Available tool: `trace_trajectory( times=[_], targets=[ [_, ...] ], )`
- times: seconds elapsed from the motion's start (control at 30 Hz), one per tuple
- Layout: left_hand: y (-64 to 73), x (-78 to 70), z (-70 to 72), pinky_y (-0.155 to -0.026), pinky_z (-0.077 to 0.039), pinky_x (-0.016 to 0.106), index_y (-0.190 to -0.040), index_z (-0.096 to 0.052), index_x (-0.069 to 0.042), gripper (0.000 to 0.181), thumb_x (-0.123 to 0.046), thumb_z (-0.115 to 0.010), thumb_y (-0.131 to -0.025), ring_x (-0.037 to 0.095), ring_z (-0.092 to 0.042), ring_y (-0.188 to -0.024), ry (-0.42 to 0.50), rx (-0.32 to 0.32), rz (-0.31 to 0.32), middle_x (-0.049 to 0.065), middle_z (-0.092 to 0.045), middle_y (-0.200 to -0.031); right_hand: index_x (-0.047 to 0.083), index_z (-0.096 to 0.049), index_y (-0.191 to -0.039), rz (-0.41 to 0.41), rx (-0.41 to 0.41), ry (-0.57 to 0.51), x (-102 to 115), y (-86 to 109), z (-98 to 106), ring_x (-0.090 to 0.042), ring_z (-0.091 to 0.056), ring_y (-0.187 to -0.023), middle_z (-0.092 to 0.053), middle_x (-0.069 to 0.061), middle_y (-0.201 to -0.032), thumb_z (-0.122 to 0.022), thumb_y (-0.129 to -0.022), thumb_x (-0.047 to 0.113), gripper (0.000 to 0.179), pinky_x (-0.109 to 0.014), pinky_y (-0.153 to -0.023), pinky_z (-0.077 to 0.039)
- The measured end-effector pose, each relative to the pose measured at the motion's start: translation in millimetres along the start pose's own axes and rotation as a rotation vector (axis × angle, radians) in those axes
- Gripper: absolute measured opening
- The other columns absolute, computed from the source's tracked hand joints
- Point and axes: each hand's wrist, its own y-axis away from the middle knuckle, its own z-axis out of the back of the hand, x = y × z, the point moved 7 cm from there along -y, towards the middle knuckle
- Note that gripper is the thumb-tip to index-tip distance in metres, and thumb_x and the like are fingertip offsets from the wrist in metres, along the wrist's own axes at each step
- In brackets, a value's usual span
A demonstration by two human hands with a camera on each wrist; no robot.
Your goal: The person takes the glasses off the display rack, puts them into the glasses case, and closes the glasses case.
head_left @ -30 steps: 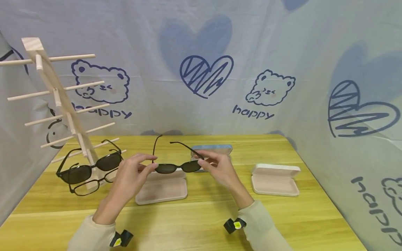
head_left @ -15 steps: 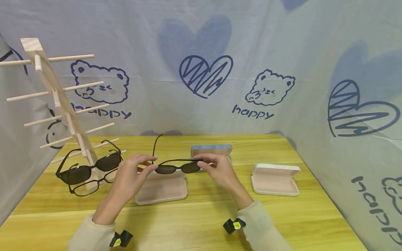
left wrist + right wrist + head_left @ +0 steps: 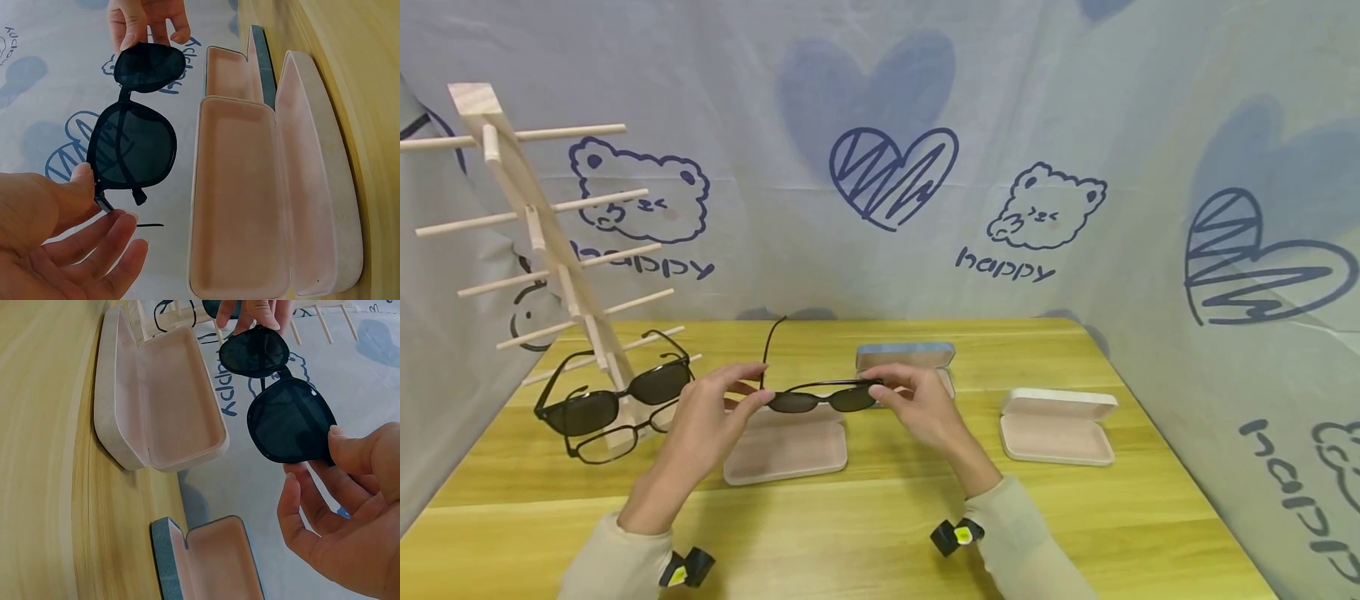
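A pair of black sunglasses (image 3: 795,402) is held level above the table between both hands, dark lenses toward me. My left hand (image 3: 715,417) pinches the left end of the frame between thumb and fingers; that temple arm stands out, pointing away. With thumb and fingertips, my right hand (image 3: 921,408) pinches the right end, where the temple arm lies folded across behind the lenses. Below the sunglasses sits an open glasses case (image 3: 786,454) with a pink lining, also seen beneath them in the left wrist view as a pale case (image 3: 240,200).
A wooden display stand (image 3: 561,258) with pegs rises at the left, bearing other sunglasses (image 3: 587,412) and clear-lens glasses (image 3: 606,447) low down. An open blue case (image 3: 905,356) lies behind my right hand. Another open white case (image 3: 1057,429) is farther right.
The right temple arm has swung inward from sticking out to lying folded behind the lenses. Both hands keep their hold and have barely shifted.
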Motion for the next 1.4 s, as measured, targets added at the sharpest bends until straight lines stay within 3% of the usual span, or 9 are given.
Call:
trace_trajectory(
  times=[0.4,0.73,1.0,1.4],
  targets=[
    [2.3,4.8,-5.3,-0.088,-0.063,0.046,-0.133,-0.066,0.006,0.04,-0.011,-0.072,-0.097,0.035,-0.073,-0.107,0.006,0.078,0.065,0.026,-0.068,-0.132,0.0,-0.074,-0.12,0.017,0.009,-0.016,0,-0.4,-1,-0.023,-0.072,-0.1,-0.072,-0.018,-0.128,-0.066,-0.1,0.005,0.022,-0.021,-0.081,-0.058],
    [3.5,8.6,-5.3,-0.088,-0.063,0.043,-0.132,-0.066,0.006,0.04,-0.008,-0.073,-0.095,0.036,-0.074,-0.105,0.018,0.058,0.071,0.024,-0.073,-0.122,-0.001,-0.072,-0.123,-0.012,0.032,-0.01,-3,-0.3,-4,-0.028,-0.071,-0.106,-0.072,-0.018,-0.128,-0.067,-0.1,0.006,0.025,-0.022,-0.083,-0.057],
    [6.9,11.7,-5.8,-0.087,-0.063,0.042,-0.13,-0.068,0.006,0.038,-0.006,-0.074,-0.094,0.033,-0.074,-0.101,0.033,0.057,0.097,0.023,-0.075,-0.116,0.005,-0.074,-0.124,-0.025,0.04,0.024,-5,0.4,-6,-0.027,-0.071,-0.11,-0.073,-0.014,-0.128,-0.067,-0.1,0.009,0.025,-0.024,-0.086,-0.058],
    [7.4,7.5,-12.6,-0.084,-0.064,0.036,-0.124,-0.073,0.0,0.028,-0.002,-0.07,-0.096,0.034,-0.074,-0.106,0.076,0.105,0.038,0.022,-0.073,-0.124,0.008,-0.074,-0.125,-0.02,0.04,0.047,-6,2.0,-4,-0.025,-0.071,-0.109,-0.073,-0.012,-0.129,-0.066,-0.101,0.012,0.025,-0.028,-0.088,-0.058]
  ],
)
